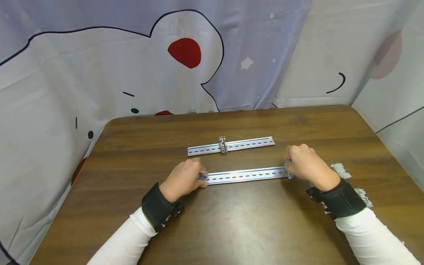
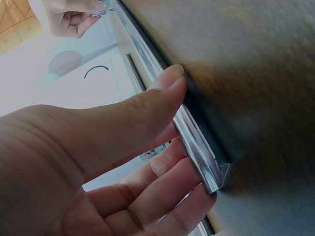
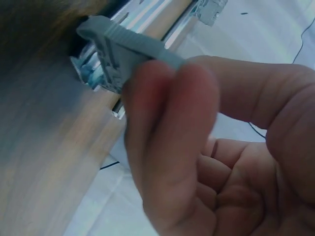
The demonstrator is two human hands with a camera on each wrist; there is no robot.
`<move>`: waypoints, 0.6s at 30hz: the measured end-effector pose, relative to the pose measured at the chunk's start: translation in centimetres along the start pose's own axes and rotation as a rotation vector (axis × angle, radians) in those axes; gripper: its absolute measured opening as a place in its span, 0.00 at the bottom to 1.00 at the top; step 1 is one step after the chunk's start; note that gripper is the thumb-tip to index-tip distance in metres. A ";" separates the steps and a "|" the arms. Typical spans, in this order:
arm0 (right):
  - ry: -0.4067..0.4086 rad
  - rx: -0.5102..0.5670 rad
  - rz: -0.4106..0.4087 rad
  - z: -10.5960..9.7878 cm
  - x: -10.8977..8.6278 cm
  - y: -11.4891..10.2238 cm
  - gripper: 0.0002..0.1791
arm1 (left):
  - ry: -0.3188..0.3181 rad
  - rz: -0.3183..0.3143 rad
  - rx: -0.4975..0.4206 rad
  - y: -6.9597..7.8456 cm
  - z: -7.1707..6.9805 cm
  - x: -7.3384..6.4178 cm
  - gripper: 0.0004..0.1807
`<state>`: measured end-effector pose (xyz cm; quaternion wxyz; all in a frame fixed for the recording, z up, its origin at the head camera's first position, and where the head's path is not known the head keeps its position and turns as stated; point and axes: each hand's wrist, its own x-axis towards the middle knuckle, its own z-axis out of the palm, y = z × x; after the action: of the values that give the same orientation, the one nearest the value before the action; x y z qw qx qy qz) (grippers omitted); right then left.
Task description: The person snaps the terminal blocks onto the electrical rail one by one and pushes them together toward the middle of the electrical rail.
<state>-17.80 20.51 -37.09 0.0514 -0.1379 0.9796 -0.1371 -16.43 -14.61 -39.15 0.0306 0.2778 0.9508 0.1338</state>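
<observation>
One near rail (image 1: 245,176): slotted metal, lying across the table (image 1: 238,228), closer to the person than the other rail.
Left hand (image 1: 185,177): fingers pinch the near rail by its left end, thumb along one edge, fingertips against the other.
Right hand (image 1: 306,163): fingers pinch a grey block (image 3: 133,46), held at the near rail's right end.
Far rail (image 1: 250,144): lies beyond, with thin blocks (image 1: 223,145) standing side by side across it.
Spares: an upper grey piece (image 1: 340,170) and a lower grey piece (image 1: 363,197), right of the near rail.
Step in hand: apparently fitting the grey block onto the rail; whether it has latched, I cannot tell.
Next move: probably calls for steadying the rail, squaring the block to both edges, then pressing firmly.
</observation>
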 end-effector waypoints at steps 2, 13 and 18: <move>-0.008 0.000 0.006 0.0 0.1 0.0 0.17 | 0.000 0.006 0.004 0.0 0.0 0.0 0.10; -0.002 0.010 0.013 0.0 0.1 0.4 0.09 | -0.007 0.013 0.006 0.0 0.0 0.2 0.09; 0.001 0.028 0.001 0.2 0.4 0.6 0.07 | 0.000 -0.001 0.002 0.0 0.1 0.1 0.10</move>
<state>-18.36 20.93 -37.48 0.0528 -0.1366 0.9776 -0.1509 -16.48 -14.55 -39.26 0.0301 0.2773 0.9511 0.1328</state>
